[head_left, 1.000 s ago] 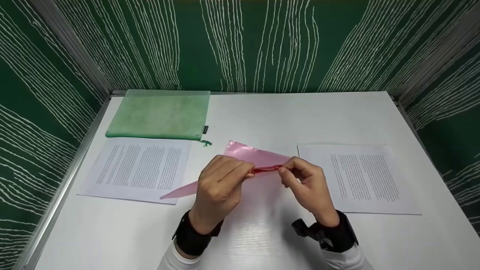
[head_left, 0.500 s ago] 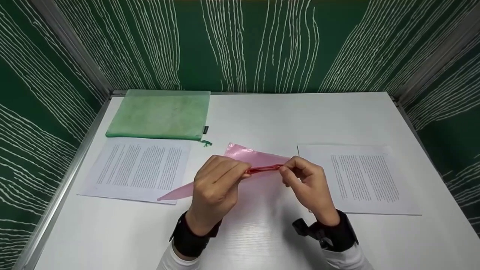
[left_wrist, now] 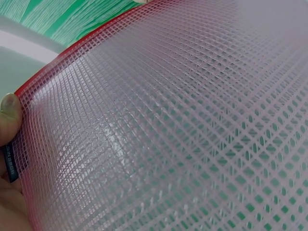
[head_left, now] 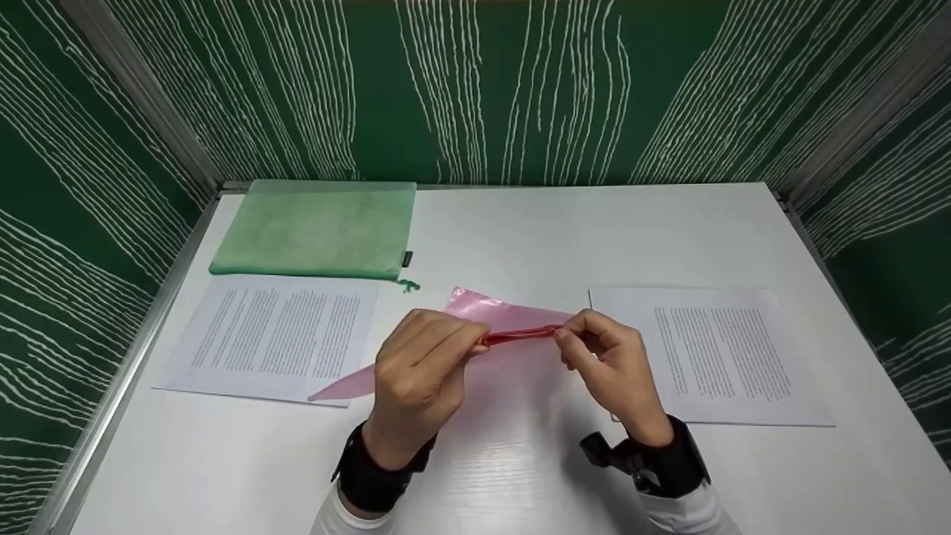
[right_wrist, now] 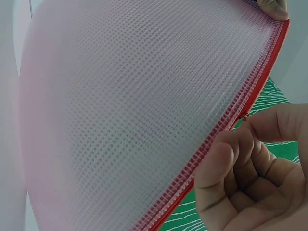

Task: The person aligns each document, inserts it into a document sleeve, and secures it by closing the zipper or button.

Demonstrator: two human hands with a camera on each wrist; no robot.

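Observation:
A translucent pink mesh zipper pouch (head_left: 487, 305) with a red zipper edge (head_left: 520, 336) is held up over the table's middle. My left hand (head_left: 420, 371) pinches one end of that edge; in the left wrist view, its thumb (left_wrist: 8, 118) presses the pouch corner above a small dark tag (left_wrist: 10, 166). At the zipper edge further right, my right hand (head_left: 613, 364) pinches with thumb and forefinger. The right wrist view shows the small zipper pull (right_wrist: 245, 117) at its fingertips. Much of the pouch's body is hidden behind the hands in the head view.
A green mesh zipper pouch (head_left: 319, 230) lies at the back left of the white table (head_left: 535, 238). Printed papers (head_left: 275, 334) lie in front of it, and another printed stack (head_left: 713, 357) lies at right. Green walls with white lines (head_left: 461, 89) enclose the table.
My left hand has drifted left with its end of the pouch, and a longer stretch of red zipper shows between the hands. The right hand has stayed nearly still.

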